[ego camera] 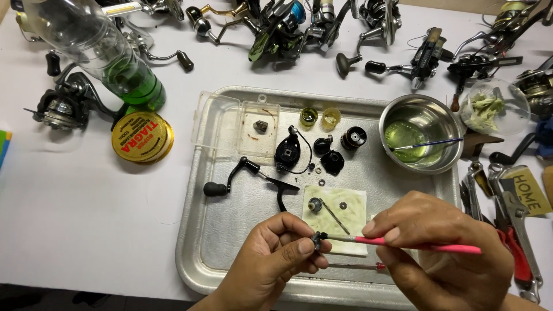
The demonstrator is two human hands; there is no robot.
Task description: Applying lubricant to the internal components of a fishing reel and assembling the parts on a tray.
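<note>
Head view: left hand (276, 253) pinches a small dark reel part (317, 239) steady over the metal tray (196, 253); right hand (443, 253) grips a pink-handled brush (403, 244), its tip touching the part.

Single head-worn view, steeply downward, close over the metal tray (230, 242).

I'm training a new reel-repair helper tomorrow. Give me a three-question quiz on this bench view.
1. True or false: the right hand holds a pink-handled brush.
2. What does the left hand pinch? A) a small dark part B) the crank handle C) a yellow cap
3. What liquid container stands on the metal tray at upper right?

Key: 1 true; 2 A; 3 the steel bowl of greenish liquid, a thin brush resting in it.
</note>
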